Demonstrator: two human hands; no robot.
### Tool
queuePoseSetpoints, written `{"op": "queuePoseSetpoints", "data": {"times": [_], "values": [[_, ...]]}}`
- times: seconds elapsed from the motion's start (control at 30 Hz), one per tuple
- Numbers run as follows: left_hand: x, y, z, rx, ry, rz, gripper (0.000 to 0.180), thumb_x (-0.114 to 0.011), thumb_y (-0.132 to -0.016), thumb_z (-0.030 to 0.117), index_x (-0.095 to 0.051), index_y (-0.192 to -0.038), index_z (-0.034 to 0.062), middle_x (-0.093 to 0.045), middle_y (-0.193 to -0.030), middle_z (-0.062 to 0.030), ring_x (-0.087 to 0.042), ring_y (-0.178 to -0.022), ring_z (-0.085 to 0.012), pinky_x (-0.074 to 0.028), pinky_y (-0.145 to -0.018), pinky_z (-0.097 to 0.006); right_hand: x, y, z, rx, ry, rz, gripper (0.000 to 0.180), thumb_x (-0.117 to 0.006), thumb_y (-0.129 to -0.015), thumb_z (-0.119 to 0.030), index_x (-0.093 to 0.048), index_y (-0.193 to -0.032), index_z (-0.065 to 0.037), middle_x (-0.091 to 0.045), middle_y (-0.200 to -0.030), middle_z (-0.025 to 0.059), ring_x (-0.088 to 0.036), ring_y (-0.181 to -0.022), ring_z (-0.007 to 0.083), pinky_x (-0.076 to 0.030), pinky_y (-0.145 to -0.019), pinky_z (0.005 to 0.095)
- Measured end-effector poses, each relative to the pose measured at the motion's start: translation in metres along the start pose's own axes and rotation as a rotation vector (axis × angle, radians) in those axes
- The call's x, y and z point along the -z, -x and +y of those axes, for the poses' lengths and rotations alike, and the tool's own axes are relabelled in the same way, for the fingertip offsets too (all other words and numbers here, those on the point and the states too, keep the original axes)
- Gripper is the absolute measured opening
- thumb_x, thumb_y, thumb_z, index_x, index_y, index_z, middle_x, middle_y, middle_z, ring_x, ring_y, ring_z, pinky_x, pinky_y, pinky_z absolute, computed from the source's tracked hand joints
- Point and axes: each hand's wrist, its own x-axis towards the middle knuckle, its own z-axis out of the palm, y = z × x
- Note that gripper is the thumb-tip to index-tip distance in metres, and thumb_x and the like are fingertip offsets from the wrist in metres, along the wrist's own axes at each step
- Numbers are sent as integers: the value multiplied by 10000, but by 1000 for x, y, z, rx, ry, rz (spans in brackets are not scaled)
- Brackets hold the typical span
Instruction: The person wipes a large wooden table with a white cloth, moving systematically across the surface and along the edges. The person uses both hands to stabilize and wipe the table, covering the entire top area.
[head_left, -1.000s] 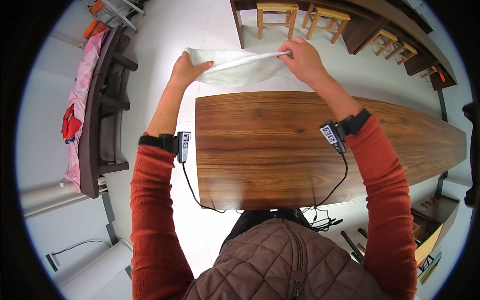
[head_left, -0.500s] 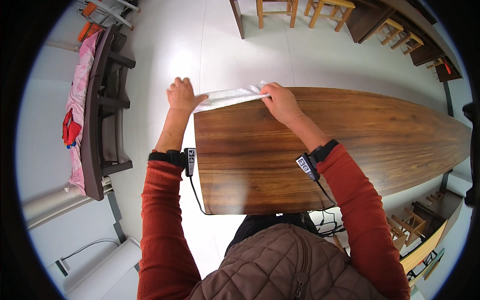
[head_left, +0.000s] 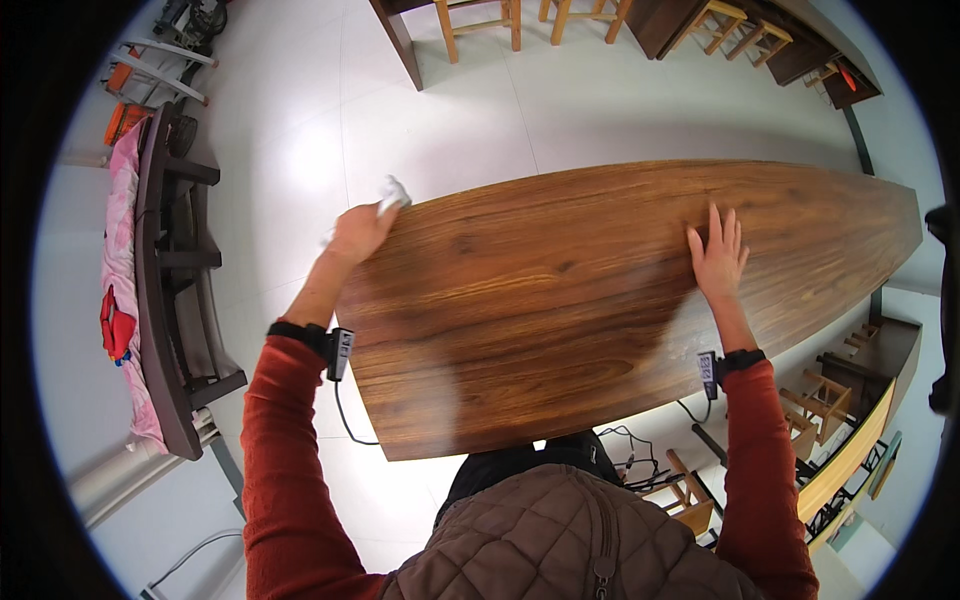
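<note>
My left hand [head_left: 362, 232] is closed on a white cloth [head_left: 394, 194] at the far left corner of the wooden table [head_left: 520, 300]. Part of the cloth sticks out beyond my thumb, and a bit more shows on the hand's other side; the rest is hidden in the grip. Toward the right, my right hand [head_left: 718, 262] is over the brown wood-grain top with its fingers spread and nothing in it. It seems to rest on the surface, though contact is hard to tell. A small device with a cable is strapped at each wrist.
A dark bench [head_left: 150, 280] stands along the left wall, with a pink patterned cloth [head_left: 122, 220] and a red item [head_left: 117, 325] on it. Wooden stools [head_left: 480, 25] stand beyond the table. More stools [head_left: 820, 400] and loose cables [head_left: 635, 455] are at the lower right.
My right hand has let go of the cloth and moved right over the tabletop, fingers spread. My left hand has gathered the cloth, which was stretched between both hands. The view has shifted.
</note>
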Motion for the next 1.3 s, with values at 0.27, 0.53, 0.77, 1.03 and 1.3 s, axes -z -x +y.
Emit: {"op": "queuePoseSetpoints", "data": {"times": [0.27,0.53,0.77,1.03,1.3], "values": [[-24,-21,126,-443,97,111,582,-344,-1003,512,-506,-1367,87,-623,-1225,-205,-609,-1083,-379,-476,-962,-439,-58,19,42,101,-31,111,580,-382,-1010,-494,-277,-1534,-269,-219,-1603,93,-213,-1467,318,-118,-1168,573],[33,-4,-42,173,142,-444,850,-192,-962,673,-538,-1353,3,-472,-1418,-265,-419,-1354,-382,-319,-1116,-466,-50,23,39,139,-13,145,581,-397,-1010,-473,-290,-1531,-241,-223,-1601,105,-231,-1457,334,-141,-1156,579],[3,-58,-55,490,94,-848,632,-410,-954,551,-505,-1416,131,-336,-1548,-174,-280,-1442,-350,-264,-1108,-560,-48,22,43,159,-74,110,561,-398,-1017,-412,-296,-1532,-215,-224,-1601,117,-216,-1462,347,-128,-1160,568],[-16,-65,-69,639,-49,-1023,584,-487,-958,482,-492,-1428,134,-412,-1493,-144,-374,-1368,-306,-321,-1079,-508,-43,25,45,165,-59,90,538,-388,-1026,-382,-310,-1527,-203,-208,-1608,116,-182,-1479,332,-114,-1168,553],[-1,-52,-98,462,432,-1010,582,-516,-979,440,-455,-1449,102,-518,-1417,-140,-513,-1271,-247,-442,-1022,-376,-44,24,48,216,-73,116,535,-316,-1050,-403,-273,-1545,-204,-196,-1616,95,-182,-1481,332,-109,-1174,524]]}}
